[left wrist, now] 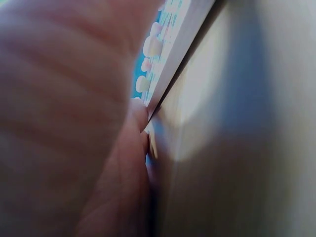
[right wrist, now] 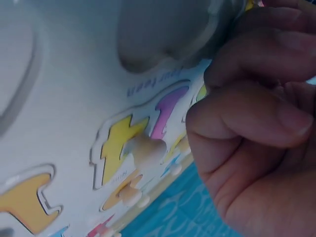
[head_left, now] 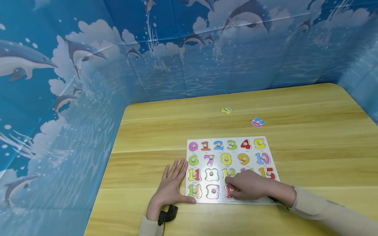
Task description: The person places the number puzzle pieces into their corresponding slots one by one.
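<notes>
A white number puzzle board (head_left: 206, 201) lies on the table, holding colourful knobbed number pieces. My left hand (head_left: 171, 185) is flat with fingers extended along the board's left edge, thumb at its lower left corner. The board's edge and knobs (left wrist: 153, 45) appear beside that hand in the left wrist view. Over the lower rows, my right hand (head_left: 251, 185) has curled fingers, with thumb and index pinching at the red-edged 18 piece (head_left: 227, 192); its knob is hidden. In the right wrist view, the curled fingers (right wrist: 237, 118) are beside the 14 piece (right wrist: 116, 148) and a bare recess (right wrist: 163, 29).
Beyond the board lie two loose pieces, a yellow-and-green one (head_left: 226, 110) and a blue-and-purple one (head_left: 257, 122). The wooden table (head_left: 141, 131) is backed by a blue dolphin-print curtain (head_left: 183, 72). A black wrist device (head_left: 167, 214) is strapped on the left wrist.
</notes>
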